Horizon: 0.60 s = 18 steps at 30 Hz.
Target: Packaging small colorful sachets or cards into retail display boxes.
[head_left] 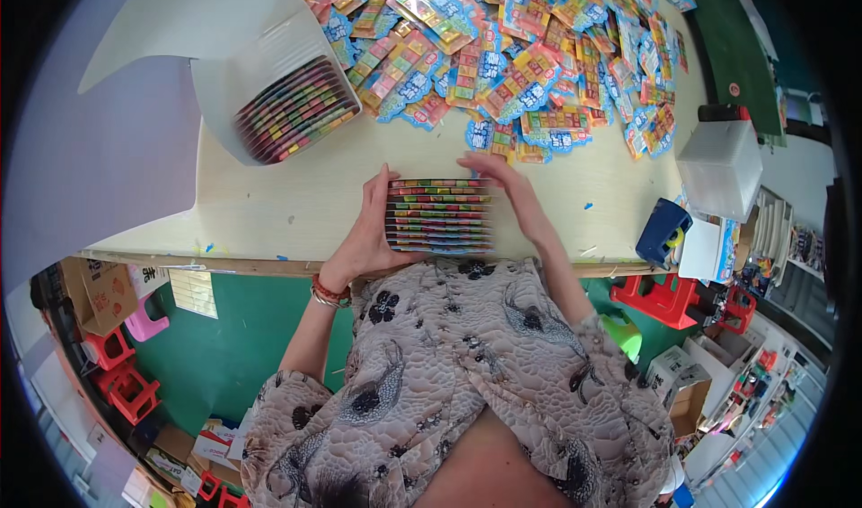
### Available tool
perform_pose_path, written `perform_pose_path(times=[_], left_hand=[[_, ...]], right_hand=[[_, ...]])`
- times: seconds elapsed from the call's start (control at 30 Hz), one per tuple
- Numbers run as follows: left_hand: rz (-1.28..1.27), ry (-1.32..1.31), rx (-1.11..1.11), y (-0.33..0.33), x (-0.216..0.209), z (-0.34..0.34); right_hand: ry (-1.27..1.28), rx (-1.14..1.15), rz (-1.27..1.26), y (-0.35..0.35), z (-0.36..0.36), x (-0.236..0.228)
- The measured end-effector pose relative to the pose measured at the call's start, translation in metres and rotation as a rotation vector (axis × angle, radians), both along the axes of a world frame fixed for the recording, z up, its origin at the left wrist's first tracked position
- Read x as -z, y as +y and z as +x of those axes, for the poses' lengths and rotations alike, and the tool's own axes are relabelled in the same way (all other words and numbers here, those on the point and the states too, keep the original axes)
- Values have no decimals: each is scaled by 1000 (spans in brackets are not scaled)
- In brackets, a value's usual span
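Note:
Near the table's front edge, a row of flat, colourful blister packs stands on edge, packed face to face. My left hand grips its left end, with the thumb along the near side and the fingers reaching to the far corner. At the far right corner is my right hand, fingers stretched out and slightly blurred; whether it touches the packs I cannot tell. A translucent white plastic bin lies to the left, holding a similar row of packs. Loose blister packs with blue printed backing cards are heaped at the back.
On the right side of the table stand a frosted plastic box and a dark blue tape dispenser. A pale lilac sheet-like surface covers the left. Red stools and cardboard boxes are on the green floor.

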<state>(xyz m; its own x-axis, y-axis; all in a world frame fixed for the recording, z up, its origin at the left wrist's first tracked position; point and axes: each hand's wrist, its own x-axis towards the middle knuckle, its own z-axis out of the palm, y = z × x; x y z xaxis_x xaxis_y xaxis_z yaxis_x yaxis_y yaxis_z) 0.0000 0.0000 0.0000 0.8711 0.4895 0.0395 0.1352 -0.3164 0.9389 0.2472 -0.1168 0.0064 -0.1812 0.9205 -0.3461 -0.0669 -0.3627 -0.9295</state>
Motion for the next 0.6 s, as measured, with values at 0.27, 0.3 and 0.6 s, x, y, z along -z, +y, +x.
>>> perform_pose_path(times=[0.27,0.3,0.6], left_hand=[[-64,-44,-84,-10,2,7],[-64,-40,-83,-10,0,7],[133,2,-68,2,10,0]], right_hand=[[-17,554,275,-15,-51,-6],[47,554,351,-11,-49,-8],[-40,455,331,-9,-38,20]])
